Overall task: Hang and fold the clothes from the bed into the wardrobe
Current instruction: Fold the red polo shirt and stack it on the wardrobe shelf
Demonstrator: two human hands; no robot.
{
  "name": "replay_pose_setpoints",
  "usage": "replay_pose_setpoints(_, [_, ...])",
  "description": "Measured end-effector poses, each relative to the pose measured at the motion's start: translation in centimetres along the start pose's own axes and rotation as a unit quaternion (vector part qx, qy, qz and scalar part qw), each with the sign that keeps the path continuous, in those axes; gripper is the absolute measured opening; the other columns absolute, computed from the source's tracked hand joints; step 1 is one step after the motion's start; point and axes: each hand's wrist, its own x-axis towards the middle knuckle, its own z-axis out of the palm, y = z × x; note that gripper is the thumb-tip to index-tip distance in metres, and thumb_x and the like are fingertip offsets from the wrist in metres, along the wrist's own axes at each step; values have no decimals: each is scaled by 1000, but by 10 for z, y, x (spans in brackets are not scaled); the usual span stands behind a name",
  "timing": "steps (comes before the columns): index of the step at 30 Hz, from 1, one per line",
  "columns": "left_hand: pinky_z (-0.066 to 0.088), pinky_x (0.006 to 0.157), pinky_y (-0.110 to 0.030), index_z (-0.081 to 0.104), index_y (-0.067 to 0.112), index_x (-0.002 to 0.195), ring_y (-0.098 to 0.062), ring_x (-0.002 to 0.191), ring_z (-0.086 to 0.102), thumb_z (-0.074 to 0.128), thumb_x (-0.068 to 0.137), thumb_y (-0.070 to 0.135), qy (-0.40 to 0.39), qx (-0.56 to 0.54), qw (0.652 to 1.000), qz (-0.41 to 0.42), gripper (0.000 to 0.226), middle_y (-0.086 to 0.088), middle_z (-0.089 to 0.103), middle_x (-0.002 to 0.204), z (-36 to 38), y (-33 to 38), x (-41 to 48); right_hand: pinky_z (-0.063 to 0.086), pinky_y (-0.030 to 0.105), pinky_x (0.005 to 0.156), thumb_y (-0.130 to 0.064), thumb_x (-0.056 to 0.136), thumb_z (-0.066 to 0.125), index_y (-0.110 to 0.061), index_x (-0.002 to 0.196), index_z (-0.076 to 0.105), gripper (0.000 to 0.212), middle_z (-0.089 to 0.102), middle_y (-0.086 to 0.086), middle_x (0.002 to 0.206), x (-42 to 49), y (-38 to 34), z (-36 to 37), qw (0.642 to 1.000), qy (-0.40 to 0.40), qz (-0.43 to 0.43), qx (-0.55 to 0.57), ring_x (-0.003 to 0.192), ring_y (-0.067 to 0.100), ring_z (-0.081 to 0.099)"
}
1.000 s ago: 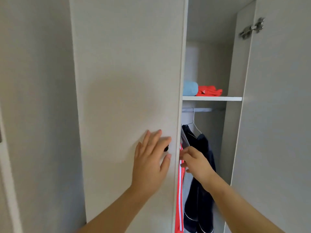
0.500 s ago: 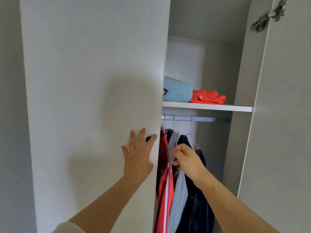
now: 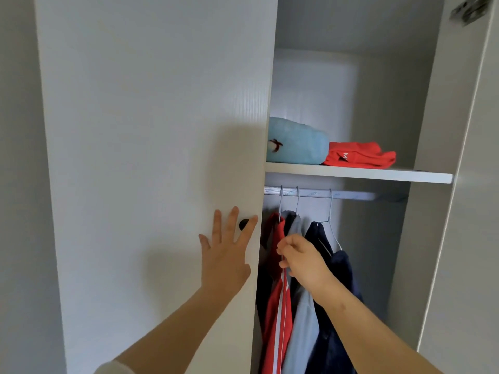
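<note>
Right hand (image 3: pixel 303 259) pinched on the grey garment (image 3: pixel 301 317), left hand (image 3: pixel 225 255) splayed flat by the door (image 3: pixel 162 157) edge, bare rail (image 3: pixel 356 195) rightward.

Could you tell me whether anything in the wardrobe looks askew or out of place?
Nothing stands out: three garments hang on the rail, and the blue bundle and red cloth lie tidily on the shelf.

Plain pale wall (image 3: pixel 16 184) in soft daylight.
</note>
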Motion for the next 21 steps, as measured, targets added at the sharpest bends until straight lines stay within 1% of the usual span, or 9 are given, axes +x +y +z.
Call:
replay_pose_setpoints(4, [16,111,-56,-51,42,115,-30,122,-44,54,87,45,-7,-6,1000,6,109,3,-54,128,0,-2,1,41,19,55,-17,95,43,-24,78,55,22,54,-4,71,-3,1,-2,1000,-1,8,-6,69,11,54])
replay_pose_setpoints(6, [14,111,-56,-42,46,123,-30,125,-43,53,87,46,-23,-31,999,21,102,6,-48,135,-4,-4,1,42,19,56,-17,95,43,-23,78,55,22,55,-3,71,-8,0,-4,1000,1,9,-9,68,11,53])
replay_pose_setpoints(9, [19,112,-53,-11,45,144,-27,139,-28,54,87,43,-56,-89,994,40,86,6,-26,153,-19,-8,1,41,22,57,-16,94,42,-23,78,54,22,55,-1,72,-23,-5,-4,1000,4,12,-10,67,12,51])
replay_pose_setpoints(12, [26,111,-42,20,35,145,-20,145,-6,56,88,38,-44,-163,985,43,67,3,-4,157,-38,-9,-8,39,24,56,-14,94,41,-23,78,53,22,52,2,71,-46,-12,-3,1000,5,20,-2,67,15,47])
replay_pose_setpoints(14, [27,107,-32,47,27,132,-16,142,12,58,87,34,-27,-230,972,50,46,3,16,154,-50,-5,-20,40,23,56,-14,94,41,-24,77,53,22,54,1,74,-65,-16,-5,999,25,22,-4,68,14,49])
replay_pose_setpoints(15, [28,105,-30,55,24,124,-16,139,21,60,87,31,-28,-271,961,52,38,2,27,150,-56,-1,-26,41,21,56,-15,94,42,-24,78,53,21,55,-1,75,-75,-19,-7,999,39,23,-9,69,14,51])
replay_pose_setpoints(18, [38,99,-29,62,16,114,-20,121,47,62,86,23,-41,-352,931,84,29,0,52,127,-75,15,-45,41,16,51,-12,93,44,-26,86,52,18,55,-2,75,-105,-28,-20,996,82,31,-4,69,14,51])
replay_pose_setpoints(19, [40,95,-27,63,15,113,-19,114,52,62,86,22,-45,-370,923,94,28,0,56,120,-81,22,-50,41,15,49,-11,93,44,-28,89,50,18,55,-2,76,-117,-31,-25,994,102,37,0,68,15,51])
replay_pose_setpoints(21, [40,87,-20,63,17,113,-15,106,55,62,86,22,-50,-402,908,105,27,3,59,114,-92,36,-63,42,18,53,-11,92,44,-29,95,48,19,56,-3,80,-142,-37,-39,989,143,43,0,68,15,52])
